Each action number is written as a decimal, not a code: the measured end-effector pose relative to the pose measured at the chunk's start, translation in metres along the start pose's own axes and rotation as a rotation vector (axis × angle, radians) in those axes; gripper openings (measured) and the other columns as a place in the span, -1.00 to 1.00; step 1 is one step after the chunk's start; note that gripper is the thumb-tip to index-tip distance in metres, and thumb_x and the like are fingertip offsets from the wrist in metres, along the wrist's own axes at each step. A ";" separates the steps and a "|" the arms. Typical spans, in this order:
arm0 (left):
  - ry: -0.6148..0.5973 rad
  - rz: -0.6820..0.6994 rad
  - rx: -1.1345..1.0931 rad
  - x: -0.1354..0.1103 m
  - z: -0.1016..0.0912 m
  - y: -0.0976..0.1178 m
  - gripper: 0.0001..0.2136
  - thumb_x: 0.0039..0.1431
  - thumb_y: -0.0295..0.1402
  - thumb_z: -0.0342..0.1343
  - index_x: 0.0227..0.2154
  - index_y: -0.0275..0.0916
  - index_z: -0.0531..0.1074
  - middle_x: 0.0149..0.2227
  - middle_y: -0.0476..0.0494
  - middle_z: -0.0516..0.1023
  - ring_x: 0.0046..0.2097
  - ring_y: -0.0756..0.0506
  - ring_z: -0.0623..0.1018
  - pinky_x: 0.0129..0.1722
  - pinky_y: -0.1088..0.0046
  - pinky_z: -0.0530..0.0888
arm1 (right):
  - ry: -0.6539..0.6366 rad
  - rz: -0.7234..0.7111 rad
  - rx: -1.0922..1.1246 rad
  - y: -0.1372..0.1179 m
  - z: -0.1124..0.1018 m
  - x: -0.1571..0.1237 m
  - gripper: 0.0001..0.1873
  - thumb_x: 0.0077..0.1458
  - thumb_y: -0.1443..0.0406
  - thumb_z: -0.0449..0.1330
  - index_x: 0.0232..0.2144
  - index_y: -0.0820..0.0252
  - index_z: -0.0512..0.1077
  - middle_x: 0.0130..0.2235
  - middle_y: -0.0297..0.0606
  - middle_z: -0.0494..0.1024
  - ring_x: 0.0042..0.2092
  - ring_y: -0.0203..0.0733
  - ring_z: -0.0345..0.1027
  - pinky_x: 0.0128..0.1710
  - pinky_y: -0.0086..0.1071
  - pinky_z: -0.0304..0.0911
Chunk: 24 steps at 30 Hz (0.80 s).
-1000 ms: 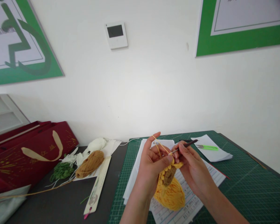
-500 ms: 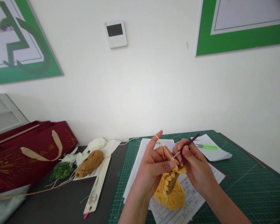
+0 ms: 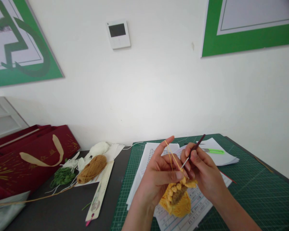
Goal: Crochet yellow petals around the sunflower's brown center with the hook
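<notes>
My left hand (image 3: 159, 175) pinches the top edge of a yellow crocheted piece (image 3: 178, 202), with a strand of yellow yarn (image 3: 171, 154) running over its raised index finger. My right hand (image 3: 203, 168) holds a dark-handled crochet hook (image 3: 194, 150) between fingers and thumb. The hook's metal tip sits at the yarn, close to my left fingertips. The piece hangs below both hands over printed papers, showing a bumpy row of stitches and a brownish patch. My fingers hide the hook's tip end and the top stitches.
A green cutting mat (image 3: 255, 189) carries papers and green-handled snips (image 3: 214, 151). On the dark table to the left lie a tan yarn ball (image 3: 91, 169), white yarn (image 3: 98, 149), green yarn (image 3: 62, 177) and a long card (image 3: 98, 189). A dark red bag (image 3: 33, 154) leans at left.
Both hands have shifted a little to the right. The hook has swung from nearly level to a steeper tilt, and the crocheted piece has risen slightly with my left hand.
</notes>
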State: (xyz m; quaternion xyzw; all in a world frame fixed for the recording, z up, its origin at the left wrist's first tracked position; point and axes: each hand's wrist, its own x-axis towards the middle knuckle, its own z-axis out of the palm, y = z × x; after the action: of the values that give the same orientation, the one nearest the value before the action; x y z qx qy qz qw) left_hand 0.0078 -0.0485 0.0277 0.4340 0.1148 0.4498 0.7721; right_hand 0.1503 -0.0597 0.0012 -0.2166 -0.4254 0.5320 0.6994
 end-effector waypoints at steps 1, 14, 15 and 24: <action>0.001 0.008 -0.004 0.000 -0.001 -0.001 -0.14 -0.10 -0.63 0.37 0.32 -0.18 0.23 -0.42 -0.04 0.58 -0.39 -0.09 0.55 -0.26 0.32 0.42 | 0.007 0.004 -0.001 0.000 0.000 0.000 -0.74 0.25 0.10 0.24 -0.38 0.14 0.44 -0.57 -0.44 0.38 -0.61 -0.41 0.13 -0.63 -0.52 0.02; 0.138 0.144 0.130 0.004 -0.004 -0.006 -0.18 -0.08 -0.53 0.46 0.27 -0.11 0.28 -0.34 -0.02 0.57 -0.33 -0.04 0.55 -0.22 0.37 0.46 | 0.087 0.018 0.043 0.004 0.004 0.000 -0.71 0.18 0.12 0.32 -0.45 0.16 0.43 -0.54 -0.42 0.41 -0.57 -0.45 0.13 -0.56 -0.55 0.07; 0.162 0.166 0.136 0.004 -0.004 -0.006 -0.18 -0.09 -0.51 0.48 0.26 -0.11 0.29 -0.32 -0.02 0.57 -0.32 -0.04 0.54 -0.22 0.38 0.46 | 0.102 0.017 0.055 0.005 0.004 -0.001 -0.71 0.17 0.12 0.33 -0.46 0.16 0.42 -0.53 -0.42 0.42 -0.56 -0.45 0.14 -0.55 -0.55 0.08; 0.226 0.194 0.118 0.007 -0.002 -0.008 -0.21 -0.14 -0.52 0.50 0.20 -0.14 0.36 -0.39 0.05 0.56 -0.39 -0.01 0.52 -0.29 0.44 0.46 | 0.151 -0.026 0.059 0.009 0.008 -0.002 -0.71 0.15 0.09 0.35 -0.44 0.14 0.44 -0.50 -0.42 0.42 -0.54 -0.46 0.14 -0.50 -0.55 0.12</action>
State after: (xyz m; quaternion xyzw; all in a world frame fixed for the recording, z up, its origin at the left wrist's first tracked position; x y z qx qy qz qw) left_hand 0.0150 -0.0433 0.0220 0.4343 0.1845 0.5608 0.6803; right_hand 0.1386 -0.0598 -0.0020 -0.2298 -0.3582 0.5175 0.7423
